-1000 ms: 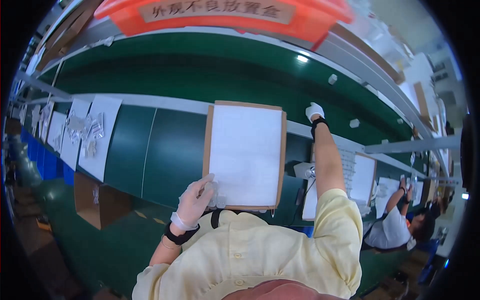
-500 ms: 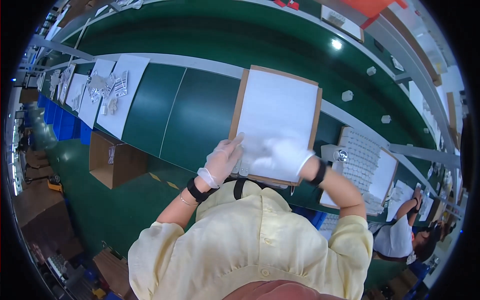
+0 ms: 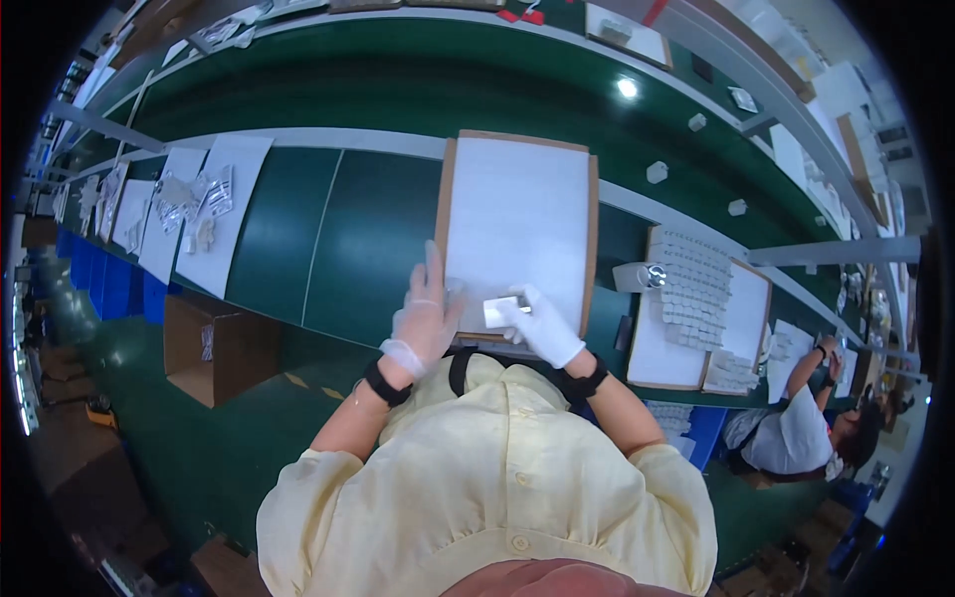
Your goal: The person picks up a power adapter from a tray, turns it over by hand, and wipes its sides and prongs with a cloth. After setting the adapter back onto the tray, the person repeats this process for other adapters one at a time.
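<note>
A white glove covers my right hand [image 3: 545, 326]; its fingers are closed on a small white box-shaped piece [image 3: 497, 313] with a shiny, darker end. The piece is held over the near part of a white sheet [image 3: 522, 209] lying on a brown cardboard board [image 3: 593, 224]. My left hand [image 3: 423, 323], in a thin translucent glove, is at the board's near left edge with its fingers stretched out and apart. Beside its thumb is a small clear thing [image 3: 456, 292], blurred, and I cannot tell whether the hand touches it. A gap separates the two hands.
To the right, rows of small white pieces [image 3: 691, 289] fill a board beside a clear cup-like container [image 3: 632, 277]. Silver packets [image 3: 214, 189] lie on white sheets at the left. An open cardboard box [image 3: 214, 348] stands below the bench. A co-worker [image 3: 796, 433] sits at far right.
My right hand, blurred in motion before, has drawn back toward me and now shows the white piece. My left hand's fingers have spread. The whole view has shifted slightly.
</note>
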{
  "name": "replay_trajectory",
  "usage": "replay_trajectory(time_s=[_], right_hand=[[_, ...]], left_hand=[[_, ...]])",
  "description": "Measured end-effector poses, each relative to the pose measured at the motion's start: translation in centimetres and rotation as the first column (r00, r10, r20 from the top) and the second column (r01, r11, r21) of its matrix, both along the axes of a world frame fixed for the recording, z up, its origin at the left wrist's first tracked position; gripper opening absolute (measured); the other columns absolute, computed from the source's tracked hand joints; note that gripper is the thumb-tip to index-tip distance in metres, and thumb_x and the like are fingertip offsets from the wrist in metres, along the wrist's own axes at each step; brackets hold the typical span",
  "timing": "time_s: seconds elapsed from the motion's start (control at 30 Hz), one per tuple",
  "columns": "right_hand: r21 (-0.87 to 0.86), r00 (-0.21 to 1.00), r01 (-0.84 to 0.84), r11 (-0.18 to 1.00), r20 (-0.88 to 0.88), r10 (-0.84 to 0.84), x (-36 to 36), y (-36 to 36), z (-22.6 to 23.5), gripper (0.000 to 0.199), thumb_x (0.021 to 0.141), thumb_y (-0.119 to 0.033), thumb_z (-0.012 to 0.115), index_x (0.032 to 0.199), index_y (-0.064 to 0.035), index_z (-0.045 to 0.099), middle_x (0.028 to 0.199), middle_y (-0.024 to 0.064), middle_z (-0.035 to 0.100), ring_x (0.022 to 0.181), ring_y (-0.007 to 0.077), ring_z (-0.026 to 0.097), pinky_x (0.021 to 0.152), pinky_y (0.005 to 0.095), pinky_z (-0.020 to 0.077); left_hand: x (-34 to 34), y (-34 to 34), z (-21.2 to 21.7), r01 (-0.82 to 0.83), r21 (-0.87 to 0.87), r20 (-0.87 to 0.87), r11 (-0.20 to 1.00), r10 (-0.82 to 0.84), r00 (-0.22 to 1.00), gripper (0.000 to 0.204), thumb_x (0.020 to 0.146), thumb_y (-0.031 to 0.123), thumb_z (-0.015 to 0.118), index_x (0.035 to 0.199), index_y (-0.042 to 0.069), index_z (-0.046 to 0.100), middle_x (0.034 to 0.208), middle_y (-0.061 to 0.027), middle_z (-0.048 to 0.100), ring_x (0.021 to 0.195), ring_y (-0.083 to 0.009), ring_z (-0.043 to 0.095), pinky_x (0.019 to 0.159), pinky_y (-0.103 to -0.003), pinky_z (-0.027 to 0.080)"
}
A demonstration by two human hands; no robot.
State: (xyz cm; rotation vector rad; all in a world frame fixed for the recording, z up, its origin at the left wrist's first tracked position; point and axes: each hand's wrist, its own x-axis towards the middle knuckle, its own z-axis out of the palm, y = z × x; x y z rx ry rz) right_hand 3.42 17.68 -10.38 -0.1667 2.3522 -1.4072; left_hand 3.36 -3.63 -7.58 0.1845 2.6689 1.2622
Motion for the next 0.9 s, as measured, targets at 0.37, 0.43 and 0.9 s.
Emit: replay_trajectory(time_s=[0.37,0.43,0.9], right_hand=[[-0.381,0.845,0.513,0.77,0.065,-0.531,3.4,4.8,7.1,0.033,0.1,-0.034,0.049,0.116,-0.0067,0.058,0.1,0.0071,0.063,0.095,0.0187,0.061,0.081,0.0321,0.0499],[-0.046,0.814,0.464,0.885,-0.373,-0.446,2.9,6.7,7.0,0.032,0.097,-0.032,0.054,0.114,-0.0056,0.06,0.105,0.0101,0.063,0.101,0.0244,0.06,0.086,0.0362,0.0491],[0.638,0.756,0.57,0.518,-0.655,-0.026,0.5,17.1,-0.9,0.054,0.085,-0.025,0.065,0.133,-0.0033,0.052,0.135,0.0191,0.053,0.124,0.0389,0.048,0.103,0.0449,0.0392]], left_hand=[[0.8,10.8,8.2,0.368,0.542,-0.187,0.755,-0.319,0.929,0.07,0.079,0.018,0.078,0.139,0.007,0.043,0.142,-0.0185,0.043,0.13,-0.0316,0.045,0.105,-0.039,0.039],[0.9,10.8,8.1,0.285,0.651,-0.097,0.704,-0.296,0.95,0.06,0.078,0.011,0.077,0.131,0.008,0.049,0.138,-0.0146,0.047,0.126,-0.0266,0.048,0.103,-0.036,0.04],[1.6,9.6,8.1,0.153,0.644,0.164,0.75,-0.33,0.929,0.039,0.088,0.002,0.067,0.123,0.009,0.052,0.13,-0.0048,0.053,0.111,-0.0127,0.052,0.098,-0.028,0.042]])
